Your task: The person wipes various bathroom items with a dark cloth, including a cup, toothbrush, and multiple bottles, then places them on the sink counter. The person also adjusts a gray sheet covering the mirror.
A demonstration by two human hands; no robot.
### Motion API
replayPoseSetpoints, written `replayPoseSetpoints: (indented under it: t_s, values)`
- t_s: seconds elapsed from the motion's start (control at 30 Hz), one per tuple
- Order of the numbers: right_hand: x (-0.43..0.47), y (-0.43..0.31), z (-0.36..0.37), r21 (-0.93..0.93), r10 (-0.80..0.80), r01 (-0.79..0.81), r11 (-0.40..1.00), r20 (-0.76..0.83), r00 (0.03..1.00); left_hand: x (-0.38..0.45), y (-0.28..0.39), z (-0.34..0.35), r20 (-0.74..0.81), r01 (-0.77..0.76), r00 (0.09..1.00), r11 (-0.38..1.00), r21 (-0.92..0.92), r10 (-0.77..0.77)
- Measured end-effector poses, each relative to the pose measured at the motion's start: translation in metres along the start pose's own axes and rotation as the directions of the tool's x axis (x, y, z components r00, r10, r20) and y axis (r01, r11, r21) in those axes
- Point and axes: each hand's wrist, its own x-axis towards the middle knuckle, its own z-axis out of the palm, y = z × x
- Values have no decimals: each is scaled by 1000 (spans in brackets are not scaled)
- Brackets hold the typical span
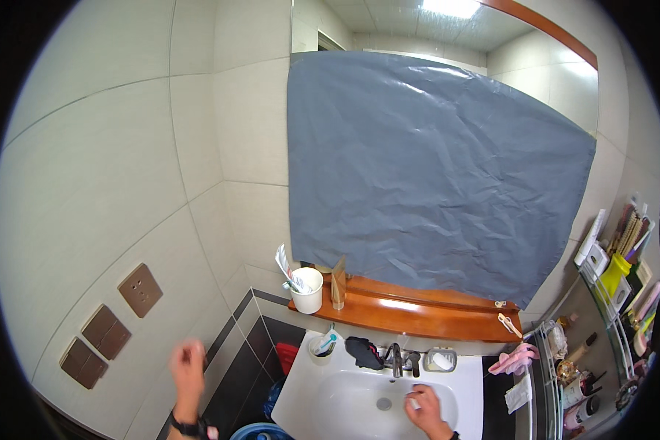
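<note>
My left hand [188,366] is raised at the lower left, in front of the tiled wall, its fingers curled; whether anything is in it is unclear. Over the right part of the white washbasin [341,407] is my right hand [424,408], with a small white object [415,403] between its fingers. Behind the bowl stands a dark metal faucet [397,360]. A black cloth [364,353] lies left of it, and a soap dish [440,360] with a white bar sits to its right. A white cup [320,347] with a toothbrush stands at the basin's back left corner.
Above the basin runs a wooden shelf [407,322] bearing a white cup [308,291] and a brown tube [338,289]. Grey sheeting [434,170] covers most of the mirror. Glass shelves [605,308] with toiletries are at the right. A blue bucket [242,432] stands below left.
</note>
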Motion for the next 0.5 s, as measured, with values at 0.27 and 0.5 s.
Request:
replayPoseSetpoints:
  t_s: [0.27,0.5]
  values:
    - [124,-40,-207,-368,-61,-102,924,-406,912,262,176,105,430,-188,885,982,-21,178]
    - [249,25,-338,98,45,45,994,-756,653,363,237,222,347,-74,923,963,-261,165]
